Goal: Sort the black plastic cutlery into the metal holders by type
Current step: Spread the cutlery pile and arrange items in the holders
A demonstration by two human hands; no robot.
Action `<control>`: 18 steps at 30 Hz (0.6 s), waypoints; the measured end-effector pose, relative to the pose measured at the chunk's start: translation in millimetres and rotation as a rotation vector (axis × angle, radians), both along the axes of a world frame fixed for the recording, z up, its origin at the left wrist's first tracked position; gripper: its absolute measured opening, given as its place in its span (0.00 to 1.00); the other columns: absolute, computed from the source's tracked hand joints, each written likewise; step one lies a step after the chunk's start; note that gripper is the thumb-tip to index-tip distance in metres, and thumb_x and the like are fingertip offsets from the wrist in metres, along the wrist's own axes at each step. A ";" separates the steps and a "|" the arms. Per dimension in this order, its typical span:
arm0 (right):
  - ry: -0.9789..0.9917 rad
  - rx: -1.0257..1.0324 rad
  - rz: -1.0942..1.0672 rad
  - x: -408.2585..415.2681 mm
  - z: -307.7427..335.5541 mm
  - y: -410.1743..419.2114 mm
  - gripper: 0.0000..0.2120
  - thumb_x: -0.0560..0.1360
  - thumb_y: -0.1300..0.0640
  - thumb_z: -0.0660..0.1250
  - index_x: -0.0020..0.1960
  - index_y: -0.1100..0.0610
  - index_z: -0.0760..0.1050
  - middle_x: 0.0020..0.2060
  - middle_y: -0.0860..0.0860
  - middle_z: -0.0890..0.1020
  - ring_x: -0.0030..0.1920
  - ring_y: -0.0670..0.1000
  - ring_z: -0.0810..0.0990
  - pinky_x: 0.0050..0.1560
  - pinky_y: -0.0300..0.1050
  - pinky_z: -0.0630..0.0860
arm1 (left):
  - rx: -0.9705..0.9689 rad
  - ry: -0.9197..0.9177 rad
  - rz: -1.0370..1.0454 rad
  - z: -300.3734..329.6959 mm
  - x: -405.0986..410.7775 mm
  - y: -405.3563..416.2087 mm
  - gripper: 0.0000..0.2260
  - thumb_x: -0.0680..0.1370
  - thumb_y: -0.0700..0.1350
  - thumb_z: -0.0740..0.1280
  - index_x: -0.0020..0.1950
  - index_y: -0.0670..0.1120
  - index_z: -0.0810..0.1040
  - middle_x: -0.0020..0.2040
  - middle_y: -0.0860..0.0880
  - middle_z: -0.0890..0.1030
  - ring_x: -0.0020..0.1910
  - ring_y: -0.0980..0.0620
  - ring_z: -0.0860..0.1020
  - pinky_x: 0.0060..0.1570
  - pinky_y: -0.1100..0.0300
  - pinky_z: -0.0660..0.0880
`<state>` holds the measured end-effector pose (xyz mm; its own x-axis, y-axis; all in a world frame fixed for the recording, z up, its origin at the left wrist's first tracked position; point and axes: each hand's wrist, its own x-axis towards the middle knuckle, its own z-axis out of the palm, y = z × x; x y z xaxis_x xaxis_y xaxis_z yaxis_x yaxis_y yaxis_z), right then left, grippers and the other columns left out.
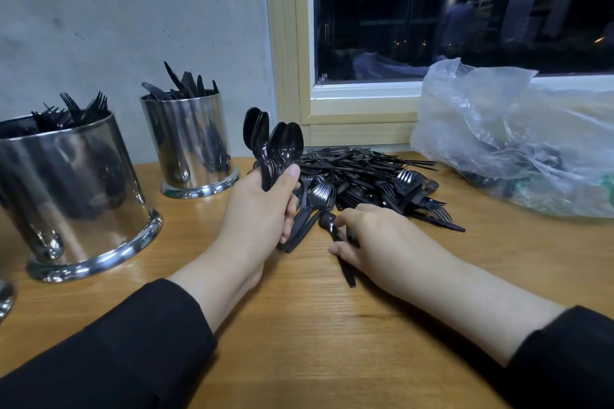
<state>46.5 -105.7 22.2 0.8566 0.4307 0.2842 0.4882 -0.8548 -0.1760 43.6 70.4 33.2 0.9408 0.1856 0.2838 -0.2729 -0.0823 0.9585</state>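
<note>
Now the left hand (262, 206) grips a bunch of spoons (272, 143) while the right hand (375, 236) pinches another spoon (332, 226) off the pile (372, 179); next, probably, add it to the bunch.

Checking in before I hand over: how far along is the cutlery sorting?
Partly done. The near holder already has forks in it and the far holder has knives. In hand: the left hand grips a bunch of spoons, while the right hand pinches another spoon off the table. Left: a large mixed pile, and the spoons are not yet in a holder.
</note>
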 end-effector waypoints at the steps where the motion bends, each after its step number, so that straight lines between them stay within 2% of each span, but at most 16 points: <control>1: -0.003 -0.002 0.006 -0.4 0.2 0.5 0.12 0.79 0.46 0.66 0.59 0.49 0.77 0.49 0.47 0.76 0.53 0.52 0.79 0.53 0.45 0.74 | 0.001 0.000 0.000 -0.1 0.0 0.1 0.13 0.84 0.52 0.65 0.46 0.44 0.75 0.30 0.51 0.73 0.24 0.51 0.67 0.24 0.60 0.64; 3: 0.010 -0.003 0.008 -1.8 1.0 0.6 0.10 0.77 0.51 0.65 0.58 0.49 0.79 0.49 0.47 0.75 0.52 0.53 0.79 0.51 0.44 0.74 | 0.004 0.001 -0.001 0.0 0.3 -0.1 0.12 0.84 0.52 0.65 0.46 0.44 0.75 0.30 0.51 0.73 0.24 0.51 0.67 0.24 0.60 0.64; 6: 0.034 0.001 -0.001 -2.5 2.9 -0.3 0.09 0.76 0.53 0.65 0.55 0.49 0.80 0.49 0.48 0.75 0.51 0.53 0.79 0.50 0.44 0.74 | 0.007 0.003 0.000 -0.1 0.6 -0.1 0.12 0.84 0.52 0.65 0.46 0.45 0.75 0.30 0.51 0.73 0.24 0.51 0.67 0.24 0.59 0.64; 11: 0.044 -0.091 -0.048 0.5 9.8 -4.6 0.08 0.77 0.55 0.64 0.55 0.50 0.76 0.49 0.49 0.79 0.53 0.53 0.78 0.43 0.43 0.68 | -0.004 0.001 -0.003 0.0 0.6 -0.1 0.12 0.84 0.52 0.65 0.46 0.45 0.75 0.30 0.51 0.73 0.25 0.51 0.67 0.25 0.59 0.64; 15: 0.072 -0.126 -0.096 -1.7 13.1 -5.2 0.11 0.75 0.55 0.64 0.57 0.52 0.72 0.49 0.52 0.81 0.51 0.57 0.80 0.43 0.46 0.73 | -0.002 -0.002 0.005 0.2 0.7 0.3 0.12 0.84 0.51 0.65 0.45 0.45 0.74 0.29 0.51 0.73 0.24 0.51 0.67 0.25 0.60 0.64; 18: 0.078 -0.122 -0.085 -2.6 11.8 -5.4 0.11 0.74 0.56 0.65 0.55 0.52 0.67 0.45 0.53 0.80 0.47 0.59 0.79 0.44 0.52 0.78 | -0.003 0.000 0.007 0.5 0.0 -0.5 0.12 0.84 0.51 0.65 0.45 0.45 0.75 0.29 0.51 0.73 0.24 0.51 0.67 0.24 0.60 0.64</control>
<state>43.9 -111.1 34.0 0.9089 0.3826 0.1659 0.4018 -0.9099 -0.1032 43.6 70.0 33.6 0.9395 0.1927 0.2831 -0.2723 -0.0809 0.9588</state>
